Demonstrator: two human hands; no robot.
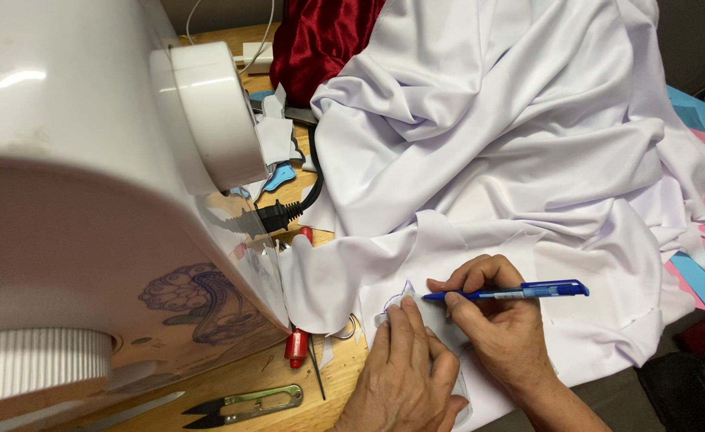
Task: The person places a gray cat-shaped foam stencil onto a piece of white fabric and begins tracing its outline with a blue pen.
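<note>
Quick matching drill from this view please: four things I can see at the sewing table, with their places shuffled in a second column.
1 blue pen
2 thread snips
3 red cloth
4 black plug

a on the wooden table, bottom edge
b top, behind the white fabric
c in the right hand
d at the sewing machine's side

Pairs: 1-c, 2-a, 3-b, 4-d

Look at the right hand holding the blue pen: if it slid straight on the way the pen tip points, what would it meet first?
The right hand aims the blue pen leftward across the white fabric. First in line is probably the traced outline just past the tip, above the left hand; further on stands the sewing machine, though depth is unclear.
</note>
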